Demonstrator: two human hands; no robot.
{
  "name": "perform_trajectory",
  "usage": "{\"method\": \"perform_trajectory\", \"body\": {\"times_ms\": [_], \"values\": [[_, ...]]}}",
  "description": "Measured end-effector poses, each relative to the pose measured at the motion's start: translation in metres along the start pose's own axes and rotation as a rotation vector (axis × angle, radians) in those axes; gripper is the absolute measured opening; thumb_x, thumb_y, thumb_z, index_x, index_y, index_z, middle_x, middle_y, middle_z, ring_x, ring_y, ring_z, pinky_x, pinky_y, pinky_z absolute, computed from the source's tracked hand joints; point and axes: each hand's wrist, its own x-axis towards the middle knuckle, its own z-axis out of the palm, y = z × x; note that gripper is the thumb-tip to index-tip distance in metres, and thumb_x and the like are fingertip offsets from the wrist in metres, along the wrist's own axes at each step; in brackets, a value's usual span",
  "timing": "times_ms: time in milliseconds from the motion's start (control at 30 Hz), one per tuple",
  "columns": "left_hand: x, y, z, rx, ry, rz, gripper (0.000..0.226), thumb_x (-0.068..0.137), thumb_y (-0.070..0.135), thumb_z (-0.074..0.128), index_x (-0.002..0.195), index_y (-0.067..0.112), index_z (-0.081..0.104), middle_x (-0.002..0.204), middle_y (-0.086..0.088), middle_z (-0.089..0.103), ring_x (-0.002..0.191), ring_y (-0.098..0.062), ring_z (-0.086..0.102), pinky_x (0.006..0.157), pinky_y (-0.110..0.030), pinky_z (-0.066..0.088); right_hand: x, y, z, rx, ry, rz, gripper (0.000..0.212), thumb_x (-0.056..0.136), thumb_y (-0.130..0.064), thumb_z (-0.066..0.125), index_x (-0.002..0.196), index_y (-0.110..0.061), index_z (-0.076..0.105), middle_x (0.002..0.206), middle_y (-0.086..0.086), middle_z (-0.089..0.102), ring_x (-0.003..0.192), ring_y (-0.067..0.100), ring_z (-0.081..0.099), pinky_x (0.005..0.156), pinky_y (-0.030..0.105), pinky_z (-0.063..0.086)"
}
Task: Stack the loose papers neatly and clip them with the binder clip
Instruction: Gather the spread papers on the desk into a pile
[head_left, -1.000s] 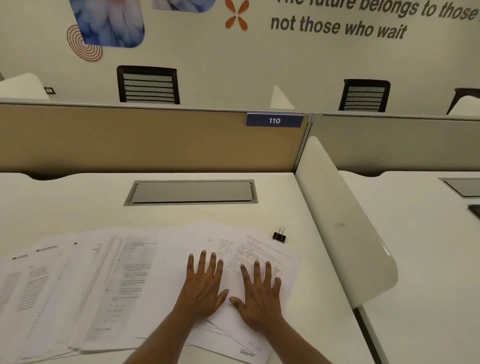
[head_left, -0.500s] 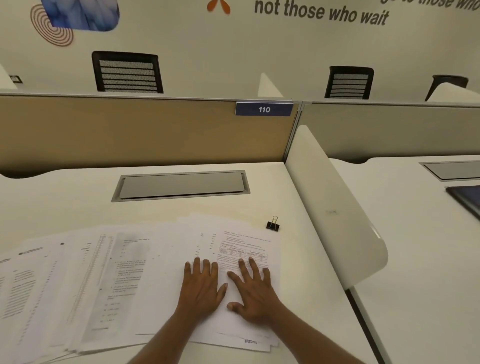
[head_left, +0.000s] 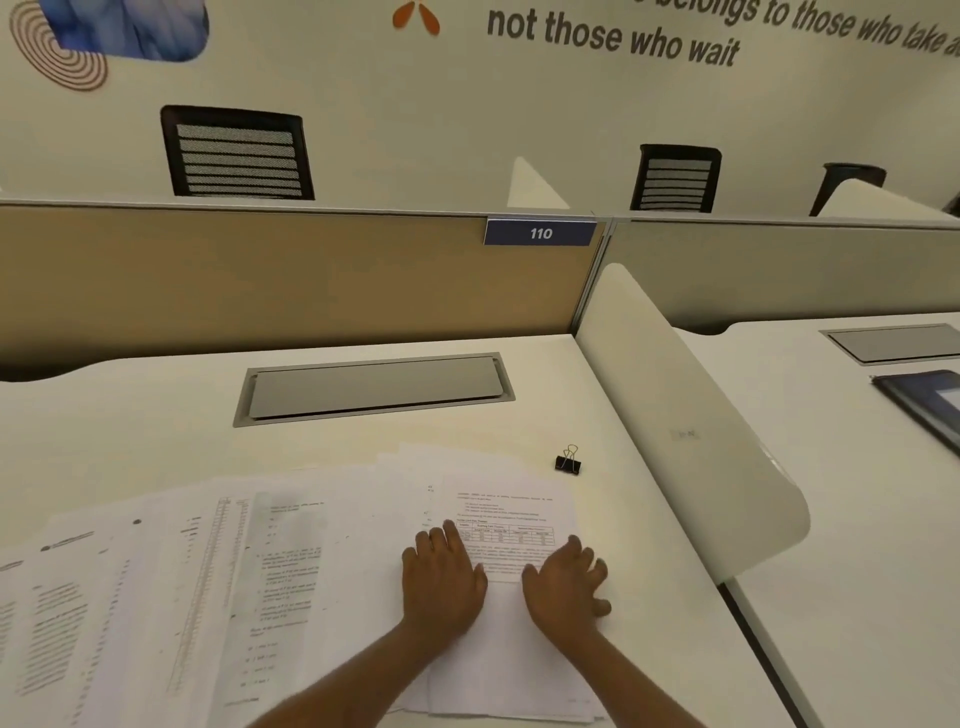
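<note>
Papers (head_left: 208, 571) sprawl across white desk (head_left: 130, 415) below tan partition (head_left: 260, 280).

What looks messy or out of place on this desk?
The papers lie fanned out crookedly over the desk, edges not lined up. The binder clip sits alone beyond them, clipping nothing.

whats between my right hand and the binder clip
In the head view, only the printed top sheet runs from the right hand toward the binder clip, then a thin strip of bare desk.

papers (head_left: 311, 571) spread on desk (head_left: 130, 415), binder clip (head_left: 569, 460) behind them
</note>
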Motion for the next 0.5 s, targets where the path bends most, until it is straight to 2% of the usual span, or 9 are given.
{"method": "perform_trajectory", "body": {"times_ms": [100, 167, 300, 400, 500], "values": [[0.003, 0.007, -0.002, -0.036, -0.025, -0.076, 0.069, 0.087, 0.049, 0.038, 0.14, 0.005, 0.032, 0.128, -0.011, 0.05, 0.114, -0.027, 0.046, 0.09, -0.039, 0.043, 0.001, -0.007, -0.001, 0.046, -0.016, 0.075, 0.061, 0.083, -0.036, 0.054, 0.131, -0.009, 0.027, 0.131, 0.011, 0.041, 0.122, 0.028, 0.034, 0.092, 0.051, 0.038], [0.006, 0.009, -0.001, -0.088, -0.031, -0.157, 0.067, 0.085, 0.047, 0.042, 0.137, 0.006, 0.034, 0.125, -0.009, 0.05, 0.113, -0.025, 0.046, 0.086, -0.037, 0.045, 0.001, -0.009, -0.003, 0.04, -0.023, 0.103, 0.054, 0.083, -0.035, 0.055, 0.124, -0.01, 0.031, 0.126, 0.011, 0.044, 0.117, 0.027, 0.037, 0.089, 0.048, 0.04], [0.017, 0.014, 0.0, -0.243, -0.06, -0.314, 0.065, 0.081, 0.047, 0.051, 0.131, 0.008, 0.035, 0.123, -0.007, 0.049, 0.112, -0.024, 0.046, 0.082, -0.033, 0.048, 0.005, -0.004, -0.007, 0.096, -0.022, 0.14, 0.053, 0.082, -0.034, 0.059, 0.122, -0.009, 0.035, 0.123, 0.01, 0.044, 0.116, 0.027, 0.039, 0.089, 0.049, 0.042], [0.025, 0.015, -0.004, -0.324, -0.076, -0.406, 0.061, 0.081, 0.048, 0.054, 0.125, 0.008, 0.039, 0.123, -0.009, 0.05, 0.112, -0.026, 0.047, 0.088, -0.035, 0.045, 0.01, -0.001, -0.008, 0.165, -0.043, 0.149, 0.053, 0.082, -0.031, 0.063, 0.122, -0.008, 0.039, 0.123, 0.012, 0.046, 0.117, 0.03, 0.044, 0.091, 0.048, 0.044], [0.035, 0.01, -0.007, -0.431, -0.115, -0.491, 0.06, 0.082, 0.047, 0.056, 0.123, 0.007, 0.04, 0.125, -0.011, 0.05, 0.116, -0.029, 0.045, 0.096, -0.039, 0.039, 0.016, 0.006, -0.007, 0.291, -0.05, 0.131, 0.045, 0.081, -0.028, 0.068, 0.116, -0.005, 0.05, 0.117, 0.014, 0.052, 0.108, 0.032, 0.054, 0.088, 0.048, 0.052]]}}
